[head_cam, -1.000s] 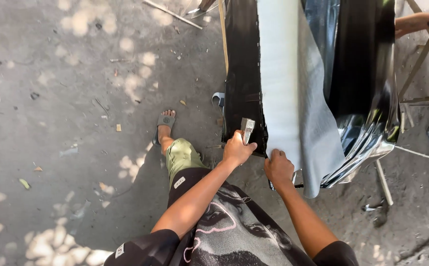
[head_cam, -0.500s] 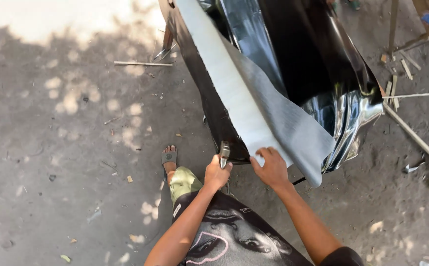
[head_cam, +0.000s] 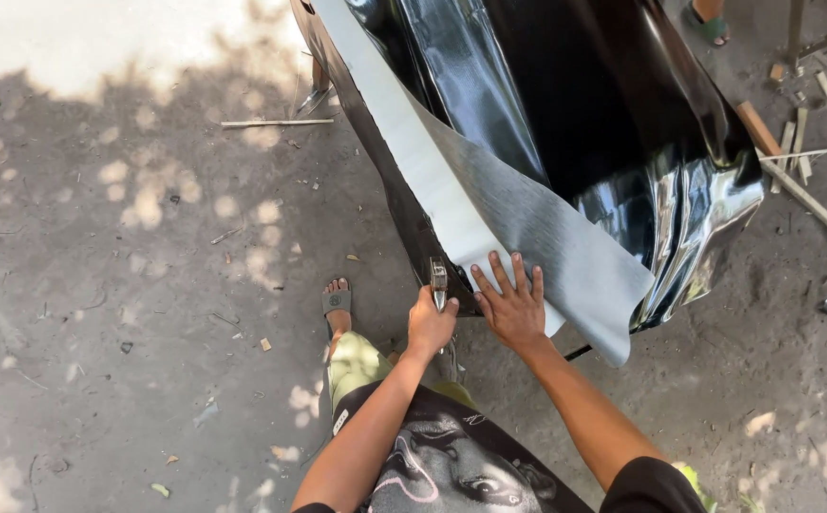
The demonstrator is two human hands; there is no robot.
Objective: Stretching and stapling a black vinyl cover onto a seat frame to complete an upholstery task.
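Note:
A large piece covered in glossy black sheet (head_cam: pixel 565 104) stands on the ground before me, with a grey backing flap (head_cam: pixel 527 237) folded over its near edge. My left hand (head_cam: pixel 430 326) grips a small metal tool (head_cam: pixel 438 282) held upright against the black edge. My right hand (head_cam: pixel 513 304) lies flat with fingers spread on the lower corner of the grey flap, pressing it down. The two hands are close together, almost touching.
The ground is bare grey dirt (head_cam: pixel 129 285) with small litter. My sandalled foot (head_cam: pixel 337 306) stands left of the hands. Wooden sticks and scraps (head_cam: pixel 803 161) lie at the right. Another person's foot (head_cam: pixel 713 19) shows at the top right.
The view has shifted and come closer. My right hand has gone from gripping the grey flap's edge to lying flat with spread fingers. The left hand still holds the tool at the edge.

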